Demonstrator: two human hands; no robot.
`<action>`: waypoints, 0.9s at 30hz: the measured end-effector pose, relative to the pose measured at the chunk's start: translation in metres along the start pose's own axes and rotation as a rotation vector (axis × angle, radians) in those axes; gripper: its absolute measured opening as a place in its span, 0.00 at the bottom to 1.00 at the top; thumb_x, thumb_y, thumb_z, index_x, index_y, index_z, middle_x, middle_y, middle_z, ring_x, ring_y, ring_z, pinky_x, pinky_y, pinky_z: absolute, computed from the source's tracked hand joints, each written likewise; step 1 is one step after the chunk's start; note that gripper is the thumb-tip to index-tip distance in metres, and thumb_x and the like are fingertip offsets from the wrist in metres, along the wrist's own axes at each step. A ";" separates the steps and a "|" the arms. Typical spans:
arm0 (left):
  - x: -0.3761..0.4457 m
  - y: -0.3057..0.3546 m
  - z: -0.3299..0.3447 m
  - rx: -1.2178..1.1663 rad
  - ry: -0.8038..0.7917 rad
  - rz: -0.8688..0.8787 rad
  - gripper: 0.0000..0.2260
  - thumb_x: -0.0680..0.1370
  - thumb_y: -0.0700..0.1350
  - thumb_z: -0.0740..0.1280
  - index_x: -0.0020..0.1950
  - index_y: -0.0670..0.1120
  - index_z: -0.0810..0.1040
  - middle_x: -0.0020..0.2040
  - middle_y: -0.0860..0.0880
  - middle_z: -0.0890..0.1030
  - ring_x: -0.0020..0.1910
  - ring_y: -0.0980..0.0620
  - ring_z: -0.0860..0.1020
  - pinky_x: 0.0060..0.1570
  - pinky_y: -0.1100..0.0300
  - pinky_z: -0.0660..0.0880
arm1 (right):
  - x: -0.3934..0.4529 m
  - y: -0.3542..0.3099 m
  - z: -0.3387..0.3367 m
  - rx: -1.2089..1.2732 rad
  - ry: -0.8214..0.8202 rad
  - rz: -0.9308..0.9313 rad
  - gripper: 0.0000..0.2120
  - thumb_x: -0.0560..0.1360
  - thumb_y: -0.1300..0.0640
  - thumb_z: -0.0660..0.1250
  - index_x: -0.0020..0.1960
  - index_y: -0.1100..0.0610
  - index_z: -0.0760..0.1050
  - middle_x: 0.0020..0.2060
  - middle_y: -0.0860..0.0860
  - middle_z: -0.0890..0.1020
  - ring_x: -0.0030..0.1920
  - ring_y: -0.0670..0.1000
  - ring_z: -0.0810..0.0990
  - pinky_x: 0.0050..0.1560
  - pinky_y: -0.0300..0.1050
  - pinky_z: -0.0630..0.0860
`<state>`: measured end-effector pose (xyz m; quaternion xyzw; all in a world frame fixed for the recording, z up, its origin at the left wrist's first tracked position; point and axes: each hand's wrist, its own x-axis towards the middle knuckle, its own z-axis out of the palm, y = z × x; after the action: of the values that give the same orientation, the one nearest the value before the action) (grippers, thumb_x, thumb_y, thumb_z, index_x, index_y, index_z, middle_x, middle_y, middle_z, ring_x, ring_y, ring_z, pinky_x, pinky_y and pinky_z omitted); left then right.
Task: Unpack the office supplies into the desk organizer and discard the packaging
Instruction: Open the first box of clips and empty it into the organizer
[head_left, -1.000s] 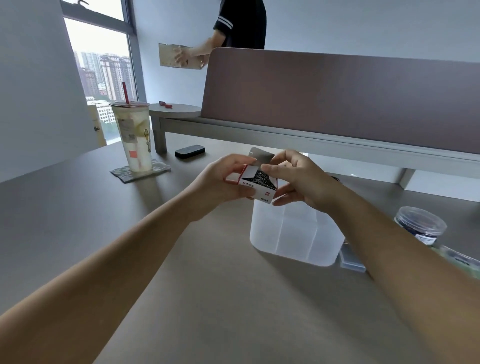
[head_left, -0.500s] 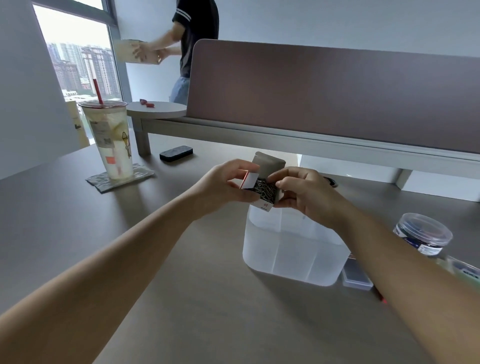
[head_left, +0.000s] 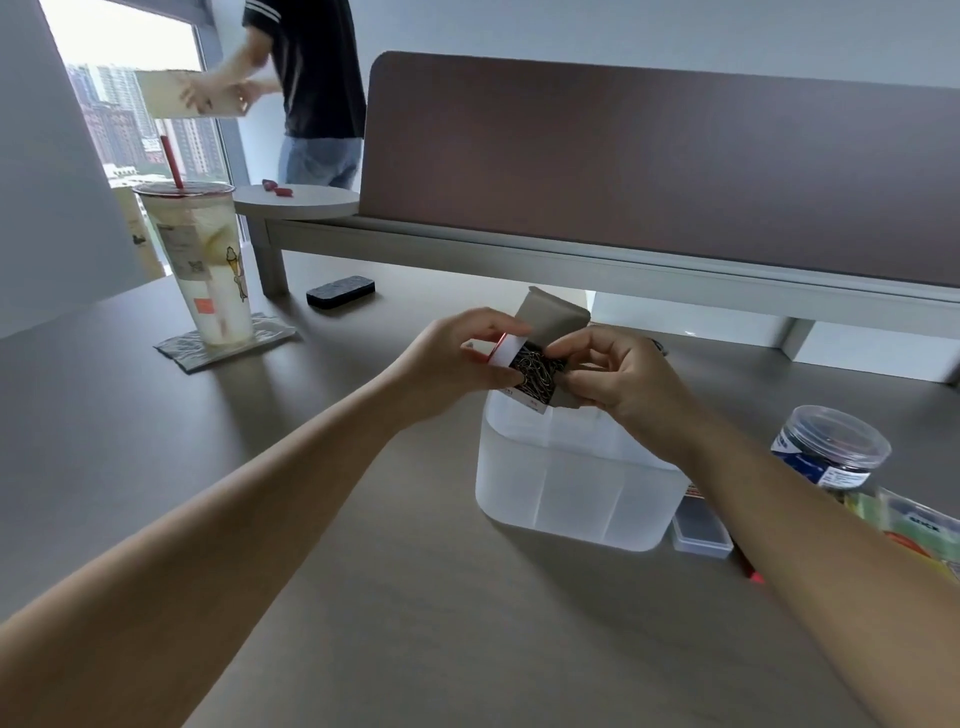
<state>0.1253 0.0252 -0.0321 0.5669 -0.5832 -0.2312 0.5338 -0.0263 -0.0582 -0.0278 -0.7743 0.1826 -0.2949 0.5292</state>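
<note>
Above the translucent white plastic organizer (head_left: 571, 478), both hands' fingers (head_left: 498, 332) grip the small cardboard clip box (head_left: 530, 371), its flap now open, ready for emptying.

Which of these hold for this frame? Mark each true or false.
1. Both hands hold the small paper-clip box. True.
2. The box is shut. False: its flap stands open and the clips show.
3. The box is held above the translucent desk organizer. True.
4. The left hand rests flat on the desk. False: it grips the box.
5. The iced drink cup lies tipped over. False: it stands upright on a coaster.
</note>
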 end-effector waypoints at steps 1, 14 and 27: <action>-0.001 0.000 0.001 -0.005 -0.001 0.004 0.21 0.68 0.27 0.67 0.51 0.49 0.74 0.44 0.56 0.75 0.40 0.62 0.77 0.41 0.75 0.73 | -0.002 0.000 0.000 -0.017 0.001 -0.012 0.13 0.72 0.72 0.61 0.40 0.54 0.74 0.38 0.51 0.78 0.36 0.45 0.79 0.35 0.31 0.77; -0.001 -0.001 0.002 0.000 -0.033 0.032 0.20 0.66 0.25 0.67 0.42 0.50 0.71 0.45 0.55 0.73 0.44 0.58 0.73 0.40 0.73 0.73 | -0.003 0.006 0.002 -0.164 -0.025 -0.067 0.17 0.69 0.73 0.64 0.35 0.52 0.73 0.24 0.40 0.80 0.29 0.41 0.79 0.39 0.36 0.77; -0.002 -0.008 -0.003 0.092 -0.037 0.100 0.21 0.66 0.26 0.69 0.42 0.53 0.70 0.44 0.57 0.73 0.40 0.67 0.76 0.44 0.73 0.73 | -0.006 0.005 0.003 -0.236 -0.027 -0.126 0.17 0.68 0.72 0.67 0.34 0.50 0.74 0.38 0.54 0.77 0.33 0.45 0.79 0.41 0.40 0.77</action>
<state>0.1311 0.0258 -0.0386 0.5567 -0.6307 -0.1876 0.5071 -0.0283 -0.0545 -0.0344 -0.8451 0.1598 -0.2934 0.4173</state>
